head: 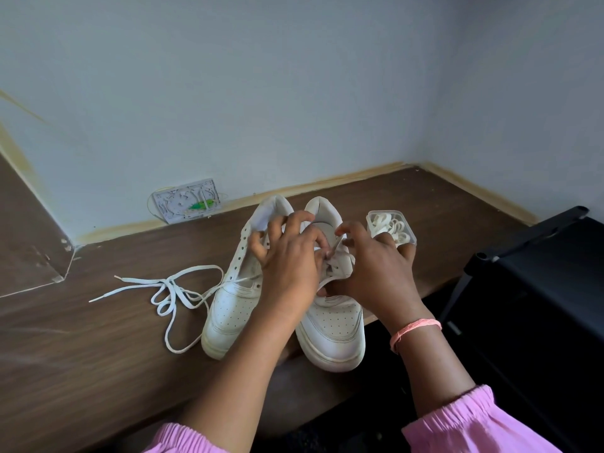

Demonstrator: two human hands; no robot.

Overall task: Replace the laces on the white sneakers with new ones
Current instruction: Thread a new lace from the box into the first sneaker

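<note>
Two white perforated leather sneakers stand side by side on the dark brown wood-grain bench (98, 371), toes toward the person and heels toward the pale blue-grey wall (261, 76); the toe of the right sneaker (333, 335) juts out over the bench's front edge, while the left sneaker (228, 308) sits fully on the surface, its eyelet rows bare at the visible side. A loose flat white shoelace (170, 295) trails from the left sneaker's lower eyelets and lies in tangled loops on the bench to the left of it. Both hands work over the throat of the right sneaker; the left hand (291, 266) has its fingers curled and appears to pinch a flat white lace end (336, 245) that rises from the eyelets; the right hand (379, 273) is curled against the shoe's side, though whether it grips the lace or the upper cannot be told. A coral thread bracelet (413, 330) circles the right wrist; pink gathered sleeves (483, 423) show at the bottom. Just beyond the right hand, near the right sneaker's heel, stands a small clear plastic box (390, 225) holding coiled white laces. Against the wall to the left leans a pale flat plastic panel with a green patch (186, 201); a black rack (539, 289) stands at the right.
</note>
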